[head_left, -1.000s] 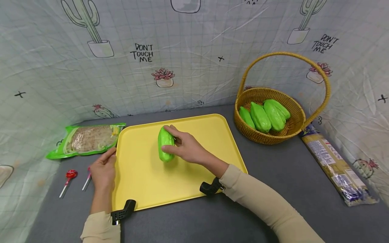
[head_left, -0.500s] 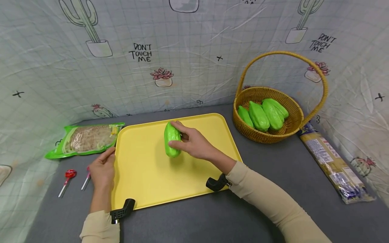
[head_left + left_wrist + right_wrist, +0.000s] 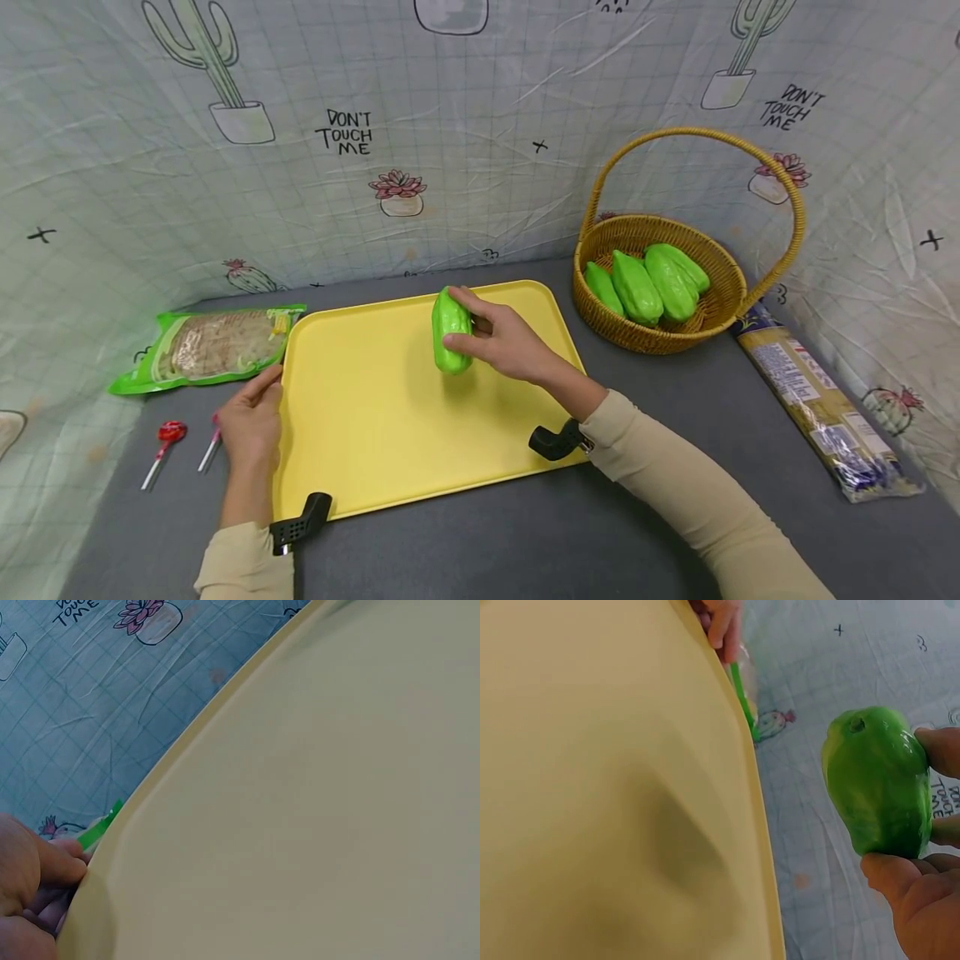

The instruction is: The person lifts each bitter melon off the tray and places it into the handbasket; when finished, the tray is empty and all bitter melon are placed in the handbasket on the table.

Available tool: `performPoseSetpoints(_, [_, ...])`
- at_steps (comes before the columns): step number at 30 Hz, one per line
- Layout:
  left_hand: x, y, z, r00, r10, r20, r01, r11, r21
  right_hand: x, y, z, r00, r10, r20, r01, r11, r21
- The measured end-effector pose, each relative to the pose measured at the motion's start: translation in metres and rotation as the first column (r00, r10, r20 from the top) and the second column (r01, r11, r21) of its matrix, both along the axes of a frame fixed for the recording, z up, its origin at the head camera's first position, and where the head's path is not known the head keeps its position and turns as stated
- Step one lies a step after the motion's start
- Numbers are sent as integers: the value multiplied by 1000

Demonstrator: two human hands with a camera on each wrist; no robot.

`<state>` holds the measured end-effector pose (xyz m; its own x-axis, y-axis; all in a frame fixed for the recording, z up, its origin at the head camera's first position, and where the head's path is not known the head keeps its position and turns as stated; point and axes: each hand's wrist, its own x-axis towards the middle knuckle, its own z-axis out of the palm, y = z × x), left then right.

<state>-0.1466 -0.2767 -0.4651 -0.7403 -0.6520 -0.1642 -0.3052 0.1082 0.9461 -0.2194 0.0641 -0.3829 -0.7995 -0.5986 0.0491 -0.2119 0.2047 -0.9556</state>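
My left hand (image 3: 251, 417) rests with relaxed fingers on the tray (image 3: 360, 433) edge at nine o'clock. My right hand (image 3: 506, 342) grips one gourd (image 3: 451, 331), lifted above the tray near twelve. Three gourds lie in the basket (image 3: 731, 321) at two o'clock; I judge this one not yet placed.

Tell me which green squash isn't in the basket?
The green squash gripped by the right hand above the yellow tray. The other squashes lie together inside the wicker basket.
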Motion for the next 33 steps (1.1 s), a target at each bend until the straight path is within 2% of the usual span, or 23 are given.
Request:
performPoseSetpoints(5, [0, 0, -1, 1000, 0, 7, 0, 1000, 0, -4, 15, 2, 1000, -23, -17, 23, 1000, 8])
performPoseSetpoints(12, [0, 0, -1, 1000, 24, -18, -23, 998, 56, -9, 33, 4, 999, -30, -37, 31, 999, 10])
performPoseSetpoints(18, [0, 1, -1, 999, 22, -29, -20, 998, 59, -14, 52, 8, 998, -47, -35, 48, 998, 31])
performPoseSetpoints(23, [0, 1, -1, 999, 21, -31, -19, 998, 64, -19, 65, 8, 997, -72, -26, 73, 996, 47])
performPoseSetpoints(33, [0, 2, -2, 999, 28, -25, -26, 997, 73, -24, 86, 8, 996, -83, 20, 84, 996, -3])
